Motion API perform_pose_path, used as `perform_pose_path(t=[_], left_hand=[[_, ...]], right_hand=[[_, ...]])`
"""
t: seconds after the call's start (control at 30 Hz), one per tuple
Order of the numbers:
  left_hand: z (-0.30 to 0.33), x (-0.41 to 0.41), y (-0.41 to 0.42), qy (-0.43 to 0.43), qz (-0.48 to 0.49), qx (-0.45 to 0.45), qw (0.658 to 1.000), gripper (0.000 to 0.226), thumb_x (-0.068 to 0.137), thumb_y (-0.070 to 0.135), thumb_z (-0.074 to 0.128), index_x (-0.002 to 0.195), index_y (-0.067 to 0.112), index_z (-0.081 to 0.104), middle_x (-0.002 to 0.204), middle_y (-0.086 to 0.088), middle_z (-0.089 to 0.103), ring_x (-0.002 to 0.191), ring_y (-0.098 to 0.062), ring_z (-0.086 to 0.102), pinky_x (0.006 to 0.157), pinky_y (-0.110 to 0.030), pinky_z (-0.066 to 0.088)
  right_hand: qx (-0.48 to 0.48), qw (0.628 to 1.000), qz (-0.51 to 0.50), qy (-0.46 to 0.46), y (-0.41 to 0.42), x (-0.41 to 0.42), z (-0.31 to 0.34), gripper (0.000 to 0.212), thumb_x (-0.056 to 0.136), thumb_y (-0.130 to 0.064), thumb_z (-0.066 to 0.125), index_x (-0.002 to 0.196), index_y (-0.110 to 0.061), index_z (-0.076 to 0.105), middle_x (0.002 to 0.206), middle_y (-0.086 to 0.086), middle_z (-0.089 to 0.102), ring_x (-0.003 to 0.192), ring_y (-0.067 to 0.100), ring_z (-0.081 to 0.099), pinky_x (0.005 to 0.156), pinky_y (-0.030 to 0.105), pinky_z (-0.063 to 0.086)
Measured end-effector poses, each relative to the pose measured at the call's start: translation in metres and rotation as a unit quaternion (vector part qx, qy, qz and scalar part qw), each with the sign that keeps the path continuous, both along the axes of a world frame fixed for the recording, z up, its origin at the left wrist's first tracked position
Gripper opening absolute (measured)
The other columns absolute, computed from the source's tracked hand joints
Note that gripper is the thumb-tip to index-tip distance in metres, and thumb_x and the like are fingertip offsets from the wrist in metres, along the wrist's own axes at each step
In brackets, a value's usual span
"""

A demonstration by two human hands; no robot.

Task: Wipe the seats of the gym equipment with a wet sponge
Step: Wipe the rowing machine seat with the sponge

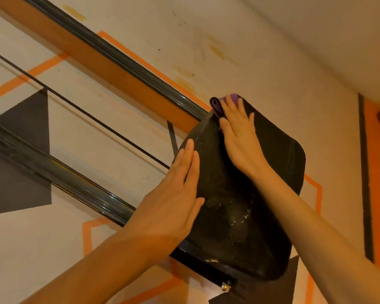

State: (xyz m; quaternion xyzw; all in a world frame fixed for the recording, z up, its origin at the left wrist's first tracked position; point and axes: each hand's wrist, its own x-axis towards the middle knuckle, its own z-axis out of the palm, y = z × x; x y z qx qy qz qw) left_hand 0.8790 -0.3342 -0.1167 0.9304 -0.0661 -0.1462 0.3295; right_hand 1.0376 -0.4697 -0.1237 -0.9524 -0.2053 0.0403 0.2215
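Observation:
A black padded seat [239,227] fills the middle of the view, its surface wet with small soapy specks. My right hand [239,137] lies flat on the upper part of the seat, fingers straight, pressing a purple sponge [216,105] against the seat's top edge. Most of the sponge is hidden under the fingers. My left hand [178,200] rests flat on the seat's left side, fingers straight and together, holding nothing.
Two dark metal frame bars [127,62] [59,172] of the machine and a thin black cable [86,113] run diagonally to the left of the seat. A bolt [225,286] shows under the seat's lower edge. A painted orange, black and cream wall [272,51] lies behind.

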Motion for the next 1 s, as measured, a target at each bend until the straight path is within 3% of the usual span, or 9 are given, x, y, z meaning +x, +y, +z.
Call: perform_pose_path(t=[0.1,0.2,0.3,0.43,0.53,0.67,0.73,0.83,1.0], left_hand=[[-0.004,0.003,-0.002,-0.002,0.001,0.011,1.0,0.079,0.103,0.04,0.03,0.137,0.018,-0.038,0.143,0.004,-0.053,0.146,-0.011,-0.025,0.123,-0.026,0.012],[-0.003,0.005,-0.003,0.009,0.003,0.002,1.0,0.079,0.103,0.037,0.033,0.133,0.018,-0.039,0.14,0.003,-0.054,0.145,-0.013,-0.028,0.123,-0.027,0.006],[-0.005,0.003,-0.003,0.0,0.015,-0.012,1.0,0.079,0.104,0.034,0.035,0.135,0.016,-0.036,0.145,0.002,-0.051,0.144,-0.013,-0.029,0.123,-0.027,0.006],[-0.008,0.004,-0.007,0.012,0.025,-0.011,1.0,0.082,0.104,0.03,0.038,0.133,0.016,-0.038,0.144,-0.002,-0.051,0.144,-0.018,-0.03,0.123,-0.03,0.006],[-0.009,0.006,-0.007,0.013,0.03,-0.025,0.999,0.09,0.103,0.023,0.044,0.131,0.017,-0.041,0.138,0.001,-0.058,0.143,-0.019,-0.032,0.123,-0.033,0.0],[-0.008,0.003,0.006,0.033,0.034,-0.137,0.989,0.079,0.104,0.031,0.034,0.144,0.025,-0.033,0.145,0.014,-0.049,0.15,-0.011,-0.011,0.121,-0.026,0.02],[-0.009,0.002,0.012,0.045,0.043,-0.179,0.982,0.072,0.104,0.034,0.028,0.145,0.029,-0.031,0.148,0.017,-0.045,0.15,-0.007,0.0,0.119,-0.025,0.026],[-0.014,-0.001,0.012,0.049,0.054,-0.198,0.977,0.07,0.105,0.032,0.026,0.145,0.029,-0.032,0.149,0.016,-0.043,0.148,-0.005,-0.011,0.12,-0.02,0.019],[-0.019,0.0,0.007,0.028,0.061,-0.193,0.979,0.081,0.104,0.022,0.037,0.142,0.028,-0.034,0.15,0.014,-0.041,0.147,-0.005,-0.016,0.112,-0.012,0.018]], right_hand=[[0.023,0.996,0.086,0.006,-0.005,-0.077,0.0,0.048,0.103,-0.031,0.026,0.15,-0.033,0.012,0.156,-0.019,0.006,0.147,0.002,-0.003,0.121,0.031,-0.009],[-0.003,0.995,0.102,0.001,-0.012,-0.048,0.003,0.046,0.104,-0.032,0.024,0.147,-0.036,0.008,0.158,-0.016,0.005,0.147,0.003,-0.003,0.122,0.035,-0.006],[-0.02,1.0,-0.006,0.016,0.002,0.006,0.008,0.045,0.106,-0.028,0.025,0.149,-0.029,0.011,0.16,-0.005,0.01,0.149,0.011,-0.001,0.121,0.048,-0.002],[0.021,0.998,0.045,0.031,0.002,-0.061,0.006,0.047,0.104,-0.029,0.026,0.149,-0.03,0.014,0.16,-0.011,0.011,0.148,0.004,0.0,0.121,0.03,-0.008],[-0.004,0.995,0.094,0.023,-0.01,-0.057,0.01,0.048,0.104,-0.029,0.025,0.15,-0.032,0.013,0.158,-0.015,0.01,0.147,0.002,0.001,0.122,0.031,-0.006],[-0.074,0.997,-0.006,0.004,0.015,0.029,0.017,0.044,0.106,-0.024,0.024,0.15,-0.024,0.02,0.159,-0.004,0.016,0.146,0.007,0.001,0.122,0.043,-0.003],[-0.06,0.998,-0.008,0.014,0.02,0.015,0.016,0.043,0.106,-0.023,0.026,0.149,-0.025,0.027,0.159,-0.005,0.021,0.147,0.007,0.004,0.121,0.032,-0.007],[-0.04,0.996,0.074,0.031,0.009,-0.04,0.023,0.044,0.105,-0.026,0.027,0.149,-0.03,0.028,0.155,-0.016,0.024,0.146,0.0,0.01,0.117,0.014,-0.007],[-0.148,0.987,0.054,-0.006,0.019,0.033,0.025,0.043,0.104,-0.028,0.024,0.145,-0.02,0.038,0.153,0.002,0.035,0.147,0.01,0.011,0.122,0.037,-0.001]])
